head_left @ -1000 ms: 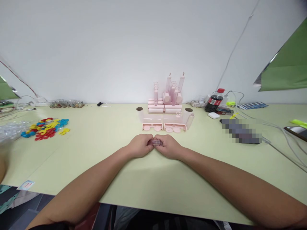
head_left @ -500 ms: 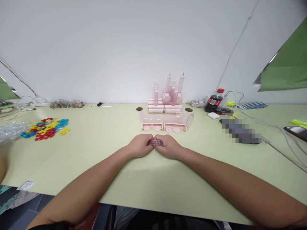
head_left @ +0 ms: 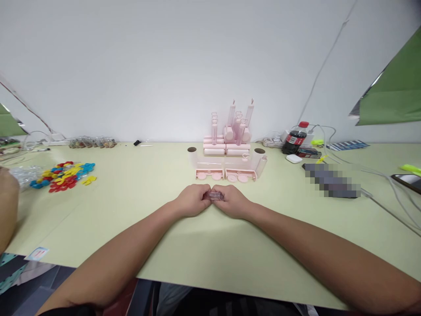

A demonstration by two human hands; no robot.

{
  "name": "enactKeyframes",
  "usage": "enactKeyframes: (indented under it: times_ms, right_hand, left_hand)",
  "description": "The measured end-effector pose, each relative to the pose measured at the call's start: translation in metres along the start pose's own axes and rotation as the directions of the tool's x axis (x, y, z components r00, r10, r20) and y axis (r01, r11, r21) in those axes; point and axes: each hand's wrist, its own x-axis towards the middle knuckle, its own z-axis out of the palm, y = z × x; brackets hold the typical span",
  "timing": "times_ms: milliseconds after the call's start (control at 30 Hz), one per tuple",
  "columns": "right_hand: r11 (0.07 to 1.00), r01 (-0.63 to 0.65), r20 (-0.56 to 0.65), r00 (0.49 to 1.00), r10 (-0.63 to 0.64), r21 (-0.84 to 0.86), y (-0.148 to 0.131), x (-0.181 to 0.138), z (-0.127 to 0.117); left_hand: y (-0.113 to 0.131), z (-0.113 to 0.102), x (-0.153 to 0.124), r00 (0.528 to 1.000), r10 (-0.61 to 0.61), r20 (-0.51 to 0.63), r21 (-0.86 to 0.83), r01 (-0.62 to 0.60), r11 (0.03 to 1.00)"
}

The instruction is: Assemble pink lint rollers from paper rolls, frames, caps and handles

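Clear plastic with a faint pink tint makes up the small tube [head_left: 215, 196] under inspection, which I find lying crosswise between the two hands, low over the pale green table [head_left: 210, 245]; whether it touches the surface I cannot tell. I record the left hand [head_left: 193, 199] with fingers curled and thumb pressed in, gripping the tube's left end, which the palm hides. The right hand [head_left: 235, 202] is curled likewise, its thumb and fingers pinching the other end, and the knuckles of both hands meet or nearly meet above it. Against the frames of the past second, I note no change in either grip or in the tube's position; I judge that no visible progress has been made on the piece in that interval. The one clear change is at the left edge, where a co-worker's arm [head_left: 7, 206] now intrudes further, near the clear plastic bags [head_left: 28, 175]. It remains well apart from the hands, so I assess no interference. Just beyond the knuckles stand the left pink tray [head_left: 200, 171] and the right pink tray [head_left: 232, 171], both undisturbed; upright pink tubes [head_left: 214, 131] stand behind them.
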Motion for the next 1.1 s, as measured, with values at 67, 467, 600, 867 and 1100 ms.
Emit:
enactKeyframes:
  times_ms: [67,467,600,867,1100]
  right_hand:
    - [1.0,-0.002,0.0,1.0,0.002,-0.002,-0.0002,0.0001,-0.0001]
    - [1.0,-0.001,0.002,1.0,0.001,-0.01,0.0007,0.0004,0.0005]
    - [1.0,-0.001,0.008,1.0,0.001,-0.008,0.0004,0.0006,0.0004]
    - [1.0,-0.005,0.006,1.0,0.005,-0.006,0.0006,0.0007,0.0004]
    - [0.999,-0.005,-0.004,1.0,0.005,0.032,-0.0027,-0.0006,-0.0014]
  left_hand:
    - [0.0005,-0.0002,-0.0003,1.0,-0.003,-0.002,0.003,0.003,1.0]
    - [-0.0014,0.0005,-0.0001,1.0,0.007,-0.007,-0.007,-0.007,1.0]
    - [-0.0004,0.0003,-0.0003,1.0,0.002,-0.009,-0.007,-0.002,1.0]
    - [-0.0009,0.0009,-0.0003,1.0,-0.001,-0.01,-0.003,0.001,1.0]
    - [-0.0018,0.001,0.0002,0.999,0.006,-0.035,-0.03,-0.007,1.0]
